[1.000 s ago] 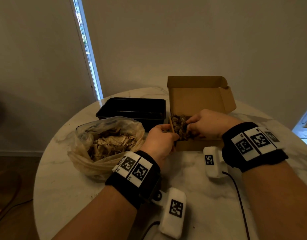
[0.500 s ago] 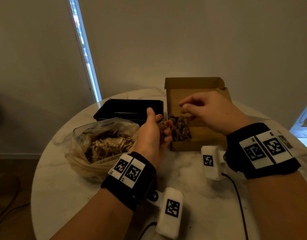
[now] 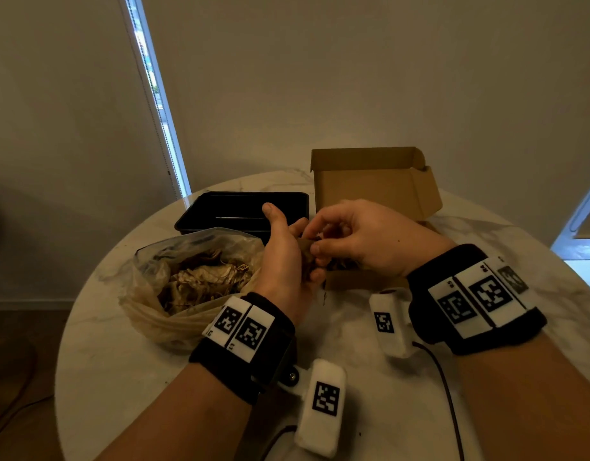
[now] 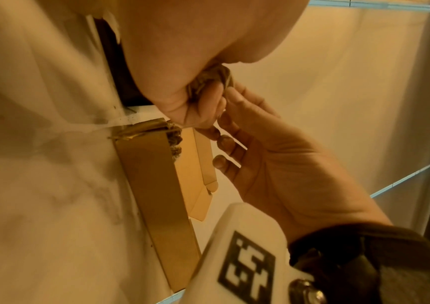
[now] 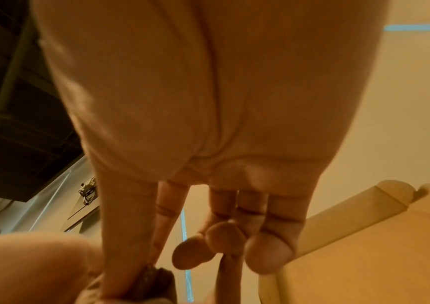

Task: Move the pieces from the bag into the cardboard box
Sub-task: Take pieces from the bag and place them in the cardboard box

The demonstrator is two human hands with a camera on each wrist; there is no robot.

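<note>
a plain tan-brown cardboard box [image 3: 370, 184] stands beyond the right hand [image 3: 363, 239]. a glossy black plastic tray [image 3: 220, 211] sits past the left hand [image 3: 283, 261]. left of that hand, a clear, yellowish plastic bag [image 3: 147, 294] shows pale golden-brown pieces [image 3: 204, 281]. black wristbands [image 3: 433, 294] carry white tags with black square patterns. the round table [image 3: 120, 377] under both hands is white marble with grey veins.

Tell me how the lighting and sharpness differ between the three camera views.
Head view: dim, cool and fairly sharp, with bright window strips and curved wide-angle edges. Left wrist view: warm orange cast, brown cardboard box readable, left hand softly blurred. Right wrist view: same orange cast, right hand fills the frame, close and smeared.
</note>
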